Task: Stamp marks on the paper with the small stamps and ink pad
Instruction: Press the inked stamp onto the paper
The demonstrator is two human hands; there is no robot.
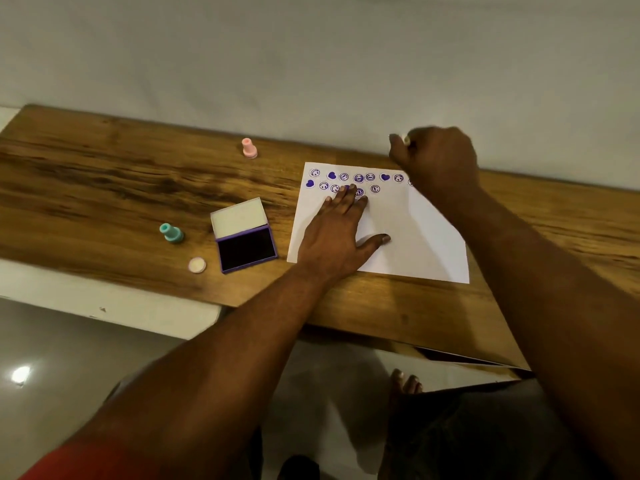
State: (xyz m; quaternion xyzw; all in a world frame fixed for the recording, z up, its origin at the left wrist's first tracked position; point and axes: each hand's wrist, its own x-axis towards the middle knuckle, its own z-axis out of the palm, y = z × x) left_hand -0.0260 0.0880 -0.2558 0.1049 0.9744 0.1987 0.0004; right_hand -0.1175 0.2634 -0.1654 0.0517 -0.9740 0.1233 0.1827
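A white paper [408, 237] lies on the wooden table [104, 174], with several purple face and heart marks along its far edge. My left hand [341, 230] rests flat on the paper, fingers spread, fingertips among the marks. My right hand [436, 157] hovers blurred above the paper's far right corner, closed around a small pale stamp [406, 139] that shows only at its tip. The open purple ink pad [246, 247] sits left of the paper.
A teal stamp [171, 233] stands left of the ink pad. A pink stamp [249, 148] stands near the table's far edge. A small round pale cap [197, 265] lies by the pad's near corner. A white wall rises behind the table.
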